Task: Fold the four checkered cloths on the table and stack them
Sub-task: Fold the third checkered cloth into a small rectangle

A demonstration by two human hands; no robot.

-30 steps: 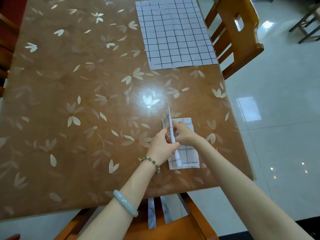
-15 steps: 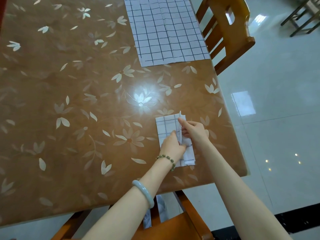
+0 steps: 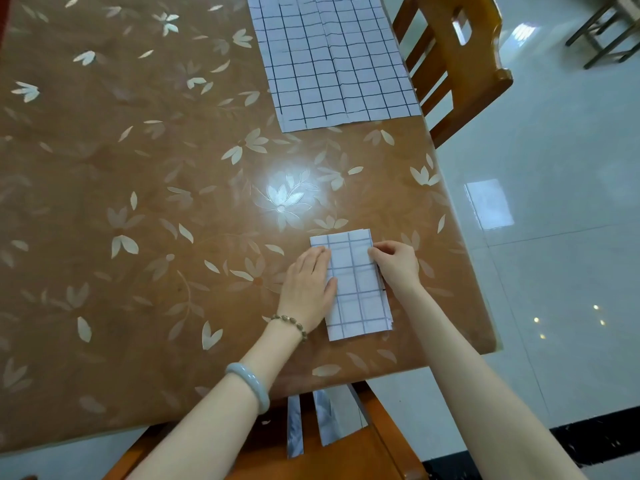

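Head camera: folded white checkered cloth [image 3: 353,289] lies flat near the right edge of the brown floral table [image 3: 138,209]; left hand [image 3: 308,289] presses it, fingers straight, right hand [image 3: 396,263] pinches its right edge. Farther back, an unfolded checkered cloth [image 3: 332,60] lies spread.

Setting: home dining room. Evidence: large table [image 3: 138,237], glossy brown top patterned with pale flowers; slat-backed wooden chair [image 3: 457,64] drawn up at the table's right side; second wooden chair [image 3: 346,455] at the table's near edge; pale polished floor tiles [image 3: 554,237] right of the table, mirroring lights; dark furniture legs [image 3: 606,39] beyond the table's far right corner
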